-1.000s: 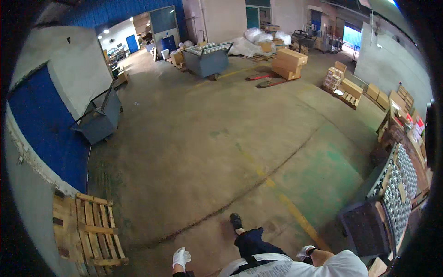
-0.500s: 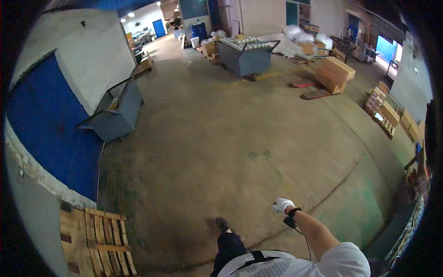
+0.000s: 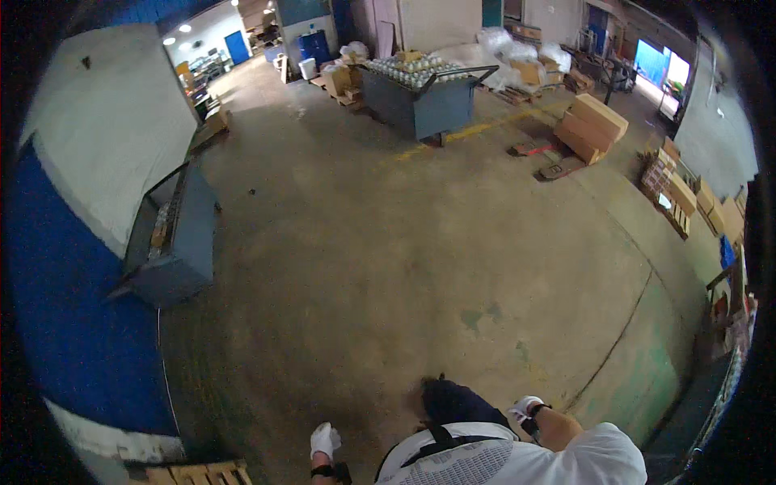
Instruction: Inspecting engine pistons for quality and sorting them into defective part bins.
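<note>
My left hand (image 3: 325, 441), in a white glove, is low in the picture, left of my body and over the bare floor. Its fingers look loosely curled, and I see nothing in them. My right hand (image 3: 525, 406), also white-gloved, is bent in close to my right side. Its fingers are curled in, with no held object visible. Dark bands circle both wrists, and a small dark device hangs near the right one. Neither hand touches any of the surrounding things. My dark trouser leg (image 3: 461, 404) is between the hands.
A grey metal bin (image 3: 179, 242) stands by the blue door (image 3: 65, 315) at left. Another grey bin (image 3: 396, 105), filled with whitish round items, is ahead. Right of it, cartons (image 3: 592, 129) rest on a red pallet jack (image 3: 537, 149). A wooden pallet (image 3: 198, 474) is lower left.
My left hand has come into view at the bottom. The right hand has drawn back toward my body. The left bin looks nearer, and the wooden pallet has slid mostly out of view.
</note>
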`<state>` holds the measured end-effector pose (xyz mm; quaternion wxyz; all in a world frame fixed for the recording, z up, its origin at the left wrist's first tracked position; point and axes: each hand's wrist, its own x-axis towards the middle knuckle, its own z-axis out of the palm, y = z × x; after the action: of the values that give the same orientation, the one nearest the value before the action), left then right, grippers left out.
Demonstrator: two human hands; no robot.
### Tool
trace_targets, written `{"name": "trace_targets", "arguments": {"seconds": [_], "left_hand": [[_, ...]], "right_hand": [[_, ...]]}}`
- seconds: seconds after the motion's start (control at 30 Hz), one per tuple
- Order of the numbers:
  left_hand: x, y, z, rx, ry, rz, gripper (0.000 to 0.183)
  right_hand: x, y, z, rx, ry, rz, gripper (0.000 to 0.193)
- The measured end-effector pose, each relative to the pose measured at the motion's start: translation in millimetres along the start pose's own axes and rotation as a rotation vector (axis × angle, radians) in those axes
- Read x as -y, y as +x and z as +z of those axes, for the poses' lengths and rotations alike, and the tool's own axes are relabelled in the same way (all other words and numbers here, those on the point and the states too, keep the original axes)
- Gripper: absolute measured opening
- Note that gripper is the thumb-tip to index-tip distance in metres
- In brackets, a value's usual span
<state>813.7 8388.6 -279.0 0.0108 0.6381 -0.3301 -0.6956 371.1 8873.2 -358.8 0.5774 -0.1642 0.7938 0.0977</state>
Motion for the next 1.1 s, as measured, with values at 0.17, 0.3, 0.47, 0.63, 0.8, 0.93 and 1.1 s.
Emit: {"name": "trace_targets", "arguments": {"seconds": [0.17,0.3,0.47,0.63,0.8,0.93,1.1], "left_hand": [[-138.7,67.9,17.4,-0.153,-0.134,0.153,0.021],[-122.5,136.0,-19.7,-0.05,1.454,0.615,0.032],[-233.1,145.0,-26.5,0.017,1.515,0.554,0.031],[-387.5,231.7,-55.5,0.067,1.512,0.567,0.03],[-564.0,341.7,-66.6,0.088,1.498,0.618,0.031],[-711.8,426.1,-50.3,0.146,1.506,0.634,0.032],[-872.7,547.8,-97.7,0.023,1.005,0.467,0.029]], "right_hand": [[20.7,98.9,-50.5,0.048,-0.201,0.023,0.038],[93.8,178.5,-143.2,-0.194,-0.507,-0.081,0.021],[431.4,89.0,-469.3,-0.37,-0.038,-0.398,0.05],[625.0,70.7,-652.2,-0.497,0.003,-0.502,0.052],[707.7,128.9,-692.2,-0.588,0.05,-0.445,0.051],[718.0,158.2,-700.6,-0.151,-0.243,-0.265,0.048],[729.9,191.4,-733.1,-0.078,0.185,-0.019,0.051]]}}
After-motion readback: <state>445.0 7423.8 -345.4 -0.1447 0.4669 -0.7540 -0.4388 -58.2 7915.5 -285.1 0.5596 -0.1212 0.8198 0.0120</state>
